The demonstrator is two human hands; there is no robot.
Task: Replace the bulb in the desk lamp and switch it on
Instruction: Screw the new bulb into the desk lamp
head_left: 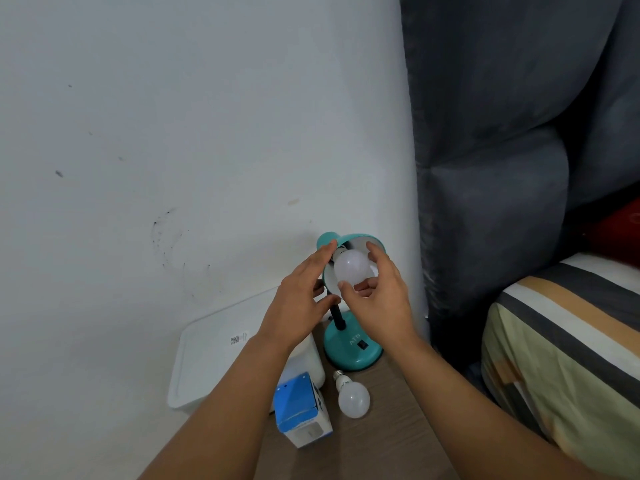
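A teal desk lamp [353,351] stands on the brown table by the wall, its shade [346,239] tilted toward me. A white bulb [351,268] sits in the mouth of the shade, its base inside. My right hand [377,292] grips that bulb with fingers and thumb around its globe. My left hand [301,299] holds the shade's left rim, index finger along the top and thumb under it. A second white bulb [353,396] lies loose on the table in front of the lamp base. The black switch [362,344] shows on the base.
A blue and white bulb box [304,410] stands on the table [391,427] near its left side. A white plastic container [207,362] is at the left by the wall. A bed with a striped sheet [561,348] and a grey padded headboard [502,168] fill the right.
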